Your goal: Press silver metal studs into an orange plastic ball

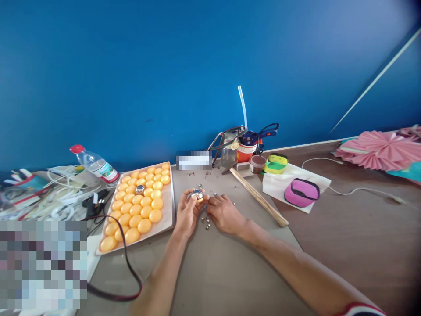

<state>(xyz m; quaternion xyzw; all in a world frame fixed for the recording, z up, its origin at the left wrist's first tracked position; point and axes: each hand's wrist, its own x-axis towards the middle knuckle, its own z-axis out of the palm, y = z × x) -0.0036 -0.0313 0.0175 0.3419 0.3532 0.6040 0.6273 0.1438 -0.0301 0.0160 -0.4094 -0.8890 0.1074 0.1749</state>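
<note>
My left hand is closed around a small ball, partly silver and partly yellow, held just above the grey table. My right hand rests on the table beside it, fingers curled down over a scatter of small silver tacks; whether it pinches one I cannot tell. Left of my hands lies a flat tray filled with several yellow balls, and one silver-covered ball sits among them.
A wooden-handled hammer lies right of my hands. Behind stand cups, a jar and a glue gun. A pink pouch sits on white paper. A water bottle and cables lie left; a dark cord loops across the table. Pink paper fans lie far right.
</note>
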